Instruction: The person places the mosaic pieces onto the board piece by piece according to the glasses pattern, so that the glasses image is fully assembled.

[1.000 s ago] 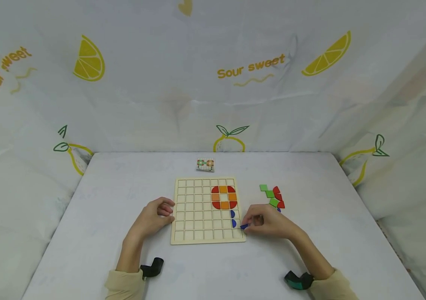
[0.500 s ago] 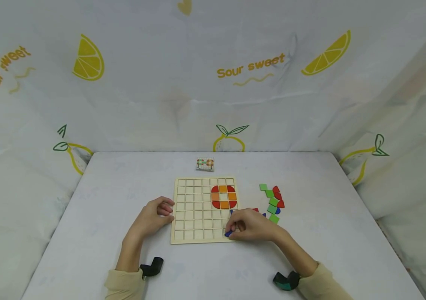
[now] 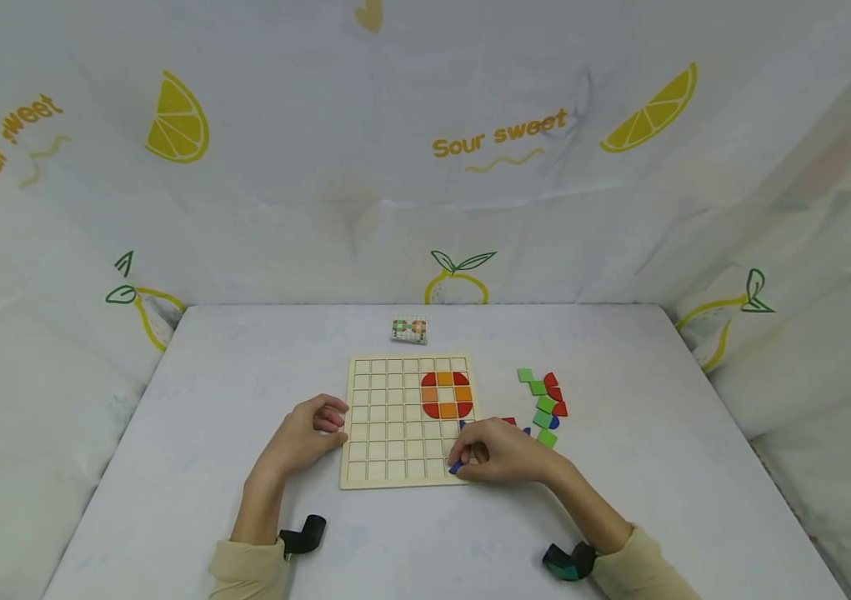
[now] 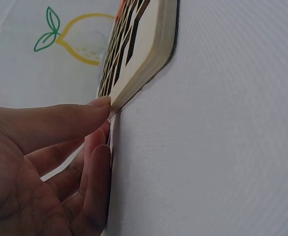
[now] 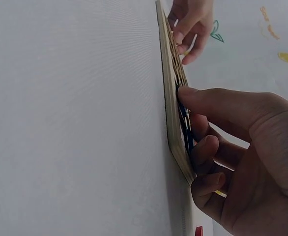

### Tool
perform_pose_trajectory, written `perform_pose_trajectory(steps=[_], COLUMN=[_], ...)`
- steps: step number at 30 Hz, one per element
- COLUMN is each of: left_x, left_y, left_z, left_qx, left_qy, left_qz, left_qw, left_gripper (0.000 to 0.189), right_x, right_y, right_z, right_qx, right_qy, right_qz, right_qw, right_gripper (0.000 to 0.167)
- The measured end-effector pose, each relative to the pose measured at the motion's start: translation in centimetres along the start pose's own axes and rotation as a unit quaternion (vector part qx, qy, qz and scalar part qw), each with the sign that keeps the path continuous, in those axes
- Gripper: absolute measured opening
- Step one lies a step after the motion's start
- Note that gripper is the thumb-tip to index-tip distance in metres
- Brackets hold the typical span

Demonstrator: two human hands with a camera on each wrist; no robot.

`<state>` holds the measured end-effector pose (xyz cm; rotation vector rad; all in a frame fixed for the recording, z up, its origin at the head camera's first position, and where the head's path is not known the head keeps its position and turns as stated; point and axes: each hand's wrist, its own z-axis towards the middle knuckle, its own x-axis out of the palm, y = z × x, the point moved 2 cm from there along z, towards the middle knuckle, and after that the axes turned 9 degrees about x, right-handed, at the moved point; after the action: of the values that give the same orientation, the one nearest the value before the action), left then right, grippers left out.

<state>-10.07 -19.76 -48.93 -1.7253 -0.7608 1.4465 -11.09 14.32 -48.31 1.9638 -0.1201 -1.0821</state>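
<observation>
A pale wooden grid board [image 3: 378, 433] lies on the white table. Set in its upper right is a ring of red quarter-rounds [image 3: 431, 410] and orange squares [image 3: 445, 379]. The left hand [image 3: 305, 437] rests at the board's left edge; in the left wrist view its thumb [image 4: 70, 123] touches the corner of the rim, with the other fingers loosely bent beside it. Over the board's lower right, the right hand [image 3: 503, 450] pinches a small blue rounded piece [image 3: 457, 468] between thumb and fingers. That hand partly covers the blue pieces in the right column.
Right of the board lie loose green squares [image 3: 538, 388], red quarter-rounds [image 3: 551, 381] and a blue half-round [image 3: 554, 422]. Some sit partly behind the right hand. A small printed pattern card [image 3: 409, 329] lies beyond the board's far edge. A white printed cloth [image 3: 320, 242] hangs behind the table.
The right hand has moved left with the blue piece, from the board's right edge to over its lower right squares, then stayed there. The left hand has not moved.
</observation>
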Motion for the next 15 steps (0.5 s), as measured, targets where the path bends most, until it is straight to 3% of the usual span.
perform_pose_trajectory(steps=[9, 15], left_x=[0.0, 0.0], left_y=[-0.1, -0.1], left_z=[0.0, 0.0], left_qx=[-0.002, -0.002], left_qy=[-0.001, -0.001], left_qz=[0.001, -0.003], left_qw=[1.0, 1.0], left_gripper=[0.036, 0.036], right_x=[-0.1, -1.4], right_y=[-0.1, -0.9], right_z=[-0.2, -0.3], right_qx=[0.001, 0.009], right_qy=[-0.008, -0.051], right_qz=[0.003, 0.006], right_qw=[1.0, 0.9986], right_gripper=[0.008, 0.007])
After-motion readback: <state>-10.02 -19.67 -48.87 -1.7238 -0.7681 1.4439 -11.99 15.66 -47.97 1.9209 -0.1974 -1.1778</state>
